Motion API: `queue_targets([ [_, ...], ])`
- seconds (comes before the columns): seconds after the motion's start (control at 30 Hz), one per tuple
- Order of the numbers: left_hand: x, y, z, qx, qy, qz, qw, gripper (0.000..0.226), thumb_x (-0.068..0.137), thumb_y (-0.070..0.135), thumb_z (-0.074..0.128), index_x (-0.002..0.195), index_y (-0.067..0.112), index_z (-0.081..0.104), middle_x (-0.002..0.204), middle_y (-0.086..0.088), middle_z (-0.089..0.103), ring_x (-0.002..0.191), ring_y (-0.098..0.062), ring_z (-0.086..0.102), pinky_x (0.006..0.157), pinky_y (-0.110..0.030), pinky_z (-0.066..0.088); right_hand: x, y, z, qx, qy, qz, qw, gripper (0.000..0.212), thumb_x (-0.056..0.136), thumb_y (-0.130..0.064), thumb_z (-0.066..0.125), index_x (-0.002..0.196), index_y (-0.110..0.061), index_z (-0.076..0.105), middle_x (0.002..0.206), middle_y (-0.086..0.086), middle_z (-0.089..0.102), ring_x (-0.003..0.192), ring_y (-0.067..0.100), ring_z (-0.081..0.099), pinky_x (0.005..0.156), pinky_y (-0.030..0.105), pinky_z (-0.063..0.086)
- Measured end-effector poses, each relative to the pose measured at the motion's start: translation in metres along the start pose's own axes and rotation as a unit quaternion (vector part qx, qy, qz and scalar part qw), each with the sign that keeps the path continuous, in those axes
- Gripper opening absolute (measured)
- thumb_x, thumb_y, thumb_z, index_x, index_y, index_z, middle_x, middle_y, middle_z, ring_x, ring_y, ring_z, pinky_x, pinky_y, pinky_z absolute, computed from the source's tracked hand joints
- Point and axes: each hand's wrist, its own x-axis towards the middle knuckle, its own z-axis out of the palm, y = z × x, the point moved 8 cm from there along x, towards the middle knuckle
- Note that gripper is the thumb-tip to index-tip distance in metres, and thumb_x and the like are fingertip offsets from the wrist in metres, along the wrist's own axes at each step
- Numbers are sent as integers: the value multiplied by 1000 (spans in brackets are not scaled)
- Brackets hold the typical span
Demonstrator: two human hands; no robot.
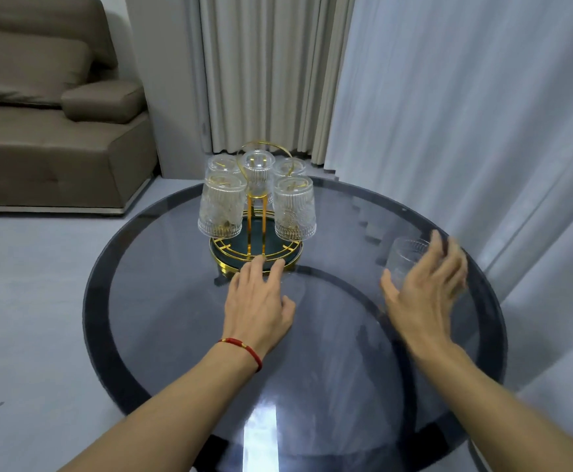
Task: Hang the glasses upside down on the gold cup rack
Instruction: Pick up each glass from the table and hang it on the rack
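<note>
Head view: the right hand (pixel 424 294) has its fingers (pixel 448 253) spread wide and loose around a lone ribbed glass (pixel 404 257) that stands on the tabletop (pixel 329 335); the fingers curve past its far side and the thumb reaches toward its near side, but the hand is motion-blurred, so whether any skin touches the glass cannot be told. Nothing is gripped there.

The left hand (pixel 261 301) lies flat, palm down, fingers (pixel 256 267) extended and unclenched, holding nothing. Its fingertips reach the near rim of the gold cup rack (pixel 256 229), at or just over the gold edge of the round dark base. A red cord bracelet (pixel 244 349) circles that wrist.

Beyond the left fingertips, five glasses hang mouth-down on the rack's gold prongs: one front left (pixel 222 207), one front right (pixel 294 209), and three behind (partly hidden by the front pair and the looped handle).

Farther out, the tabletop is round, smoky glass with a dark band. Past it stand pale curtains (pixel 448 114), and a brown sofa (pixel 46 114) to the far left on the grey floor (pixel 29 301).
</note>
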Motion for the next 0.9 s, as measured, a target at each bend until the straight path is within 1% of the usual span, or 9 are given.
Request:
queue_targets([
  [0.1,-4,16,-5,-37,10,0,999,61,84,23,62,142,17,45,145,-14,44,135,-30,39,110,-42,38,-1,39,18,82,-91,137,983,118,87,-38,78,162,-4,-7,166,28,17,149,47,27,111,62,39],
  [0.13,-6,20,-6,-49,13,0,999,61,84,22,62,142,17,45,144,-13,45,135,-30,39,110,-42,38,-2,47,27,108,-126,163,973,119,87,-39,79,161,-3,-6,165,28,23,148,47,30,111,60,40],
  [0.23,-9,29,-3,-71,-1,4,997,62,83,20,61,143,18,47,142,-13,45,137,-29,37,113,-43,35,-2,61,43,117,-172,194,959,98,86,-44,79,151,3,22,148,31,47,138,49,41,111,56,39],
  [0.43,-13,27,1,-127,-20,12,992,57,85,15,63,141,16,50,137,-9,47,131,-25,39,112,-37,36,0,62,34,129,-158,174,963,82,77,-49,83,132,-6,39,128,20,62,119,43,58,104,55,45],
  [0.57,-10,30,-1,-232,-15,-19,972,50,91,21,65,139,15,52,133,-2,54,126,-17,46,105,-23,33,-8,32,24,140,-199,56,968,70,68,-48,82,120,-23,43,113,4,64,99,28,64,86,46,55],
  [0.63,-7,29,1,-378,-42,-90,920,52,93,35,68,139,21,52,130,4,57,118,-11,55,99,-25,45,-16,6,23,138,-255,-40,956,72,68,-51,80,126,-29,43,117,-1,59,102,22,61,88,39,53],
  [0.73,-13,31,10,-603,-87,-226,760,52,92,41,69,137,22,50,123,-2,62,103,-14,67,77,-38,64,-36,-30,28,111,-326,-161,925,77,69,-58,78,134,-36,43,120,-6,48,103,15,59,93,35,54],
  [0.83,-17,19,11,-630,-55,-311,710,29,94,26,68,119,12,63,116,-13,69,94,-22,72,68,-45,65,-46,-56,23,176,-316,-175,916,80,70,-57,81,139,-34,50,119,-6,45,106,12,60,94,35,59],
  [0.9,-15,12,9,-665,-32,-324,672,24,95,22,65,116,10,65,116,-19,70,90,-24,72,62,-40,63,-46,-66,19,245,-290,-137,915,77,73,-47,86,141,-31,53,122,-4,48,111,11,61,96,34,58],
])
